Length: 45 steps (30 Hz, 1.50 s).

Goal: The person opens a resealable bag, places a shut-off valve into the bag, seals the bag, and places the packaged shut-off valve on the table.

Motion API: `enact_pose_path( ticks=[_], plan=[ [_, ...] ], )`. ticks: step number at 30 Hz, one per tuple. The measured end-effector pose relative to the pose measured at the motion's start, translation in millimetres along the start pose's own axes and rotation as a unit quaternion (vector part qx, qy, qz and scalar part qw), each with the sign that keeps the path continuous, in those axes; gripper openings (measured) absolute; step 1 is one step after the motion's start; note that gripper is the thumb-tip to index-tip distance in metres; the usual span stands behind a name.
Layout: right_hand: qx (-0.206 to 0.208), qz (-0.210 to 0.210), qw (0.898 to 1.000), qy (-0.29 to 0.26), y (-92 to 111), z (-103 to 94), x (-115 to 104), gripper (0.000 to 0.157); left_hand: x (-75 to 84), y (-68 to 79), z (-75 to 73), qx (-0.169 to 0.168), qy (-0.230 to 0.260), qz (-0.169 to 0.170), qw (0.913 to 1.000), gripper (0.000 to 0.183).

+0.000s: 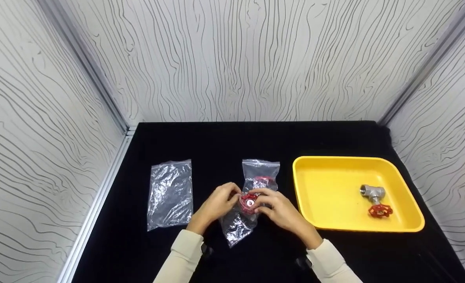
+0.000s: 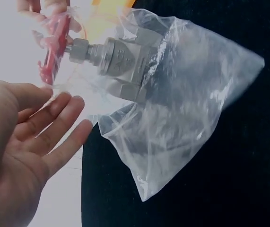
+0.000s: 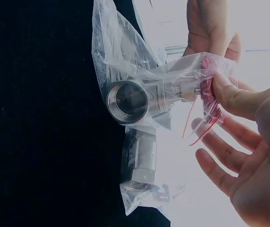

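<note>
A metal valve [image 2: 123, 61] with a red handwheel [image 1: 249, 203] sits inside a clear zip bag [image 2: 182, 90], held up between both hands. My left hand [image 1: 221, 201] pinches the bag's edge beside the handwheel, its other fingers spread in the left wrist view. From the other side, my right hand [image 1: 277, 207] grips the handwheel between thumb and fingers. The right wrist view shows the valve's round threaded port [image 3: 127, 101] and the bag's red zip line [image 3: 204, 132] near the right fingers. The bag's far end hangs loose beyond the valve body.
Just behind the hands lies another bagged valve [image 1: 261, 180] with a red part. A flat clear zip bag [image 1: 170, 196] rests on the black table at left. The yellow tray [image 1: 303, 196] at right holds an unwrapped valve [image 1: 374, 192] with a red handwheel. Patterned panels [image 1: 236, 59] enclose the table.
</note>
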State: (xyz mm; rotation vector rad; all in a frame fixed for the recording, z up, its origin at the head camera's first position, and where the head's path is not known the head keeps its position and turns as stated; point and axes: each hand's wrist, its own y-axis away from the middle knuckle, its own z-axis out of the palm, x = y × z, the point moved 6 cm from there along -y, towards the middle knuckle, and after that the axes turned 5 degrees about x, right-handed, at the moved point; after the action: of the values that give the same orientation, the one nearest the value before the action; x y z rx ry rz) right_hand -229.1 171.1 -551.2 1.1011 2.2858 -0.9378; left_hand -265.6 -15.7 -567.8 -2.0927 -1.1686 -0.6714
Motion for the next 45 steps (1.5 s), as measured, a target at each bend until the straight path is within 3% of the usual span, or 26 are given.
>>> enact_pose_path(
  ticks=[5, 13, 20, 32, 45],
  plan=[
    [0.007, 0.006, 1.000, 0.001, -1.2, -2.2, 2.3, 0.013, -1.5, 1.4, -3.3, -0.006, 0.010, -0.011, 0.9999, 0.007],
    [0.014, -0.024, 0.999, -0.037, -5.2, -5.8, 2.2, 0.012, 2.9, 2.0, -11.4, 0.022, 0.002, 0.027, 0.9994, 0.005],
    [0.039, -0.056, 0.997, -0.020, -8.3, -11.0, 2.2, 0.010, 7.7, 4.5, -19.5, 0.035, -0.012, 0.032, 0.9988, 0.006],
    [0.034, -0.024, 0.999, -0.030, -13.1, -17.4, 6.3, 0.016, 6.4, 8.5, -31.2, 0.058, 0.010, 0.043, 0.9974, 0.008],
    [0.058, -0.057, 0.997, 0.012, -25.1, -28.4, 1.2, 0.015, 10.3, 7.7, -42.3, 0.079, 0.019, 0.051, 0.9954, 0.007]
  ],
)
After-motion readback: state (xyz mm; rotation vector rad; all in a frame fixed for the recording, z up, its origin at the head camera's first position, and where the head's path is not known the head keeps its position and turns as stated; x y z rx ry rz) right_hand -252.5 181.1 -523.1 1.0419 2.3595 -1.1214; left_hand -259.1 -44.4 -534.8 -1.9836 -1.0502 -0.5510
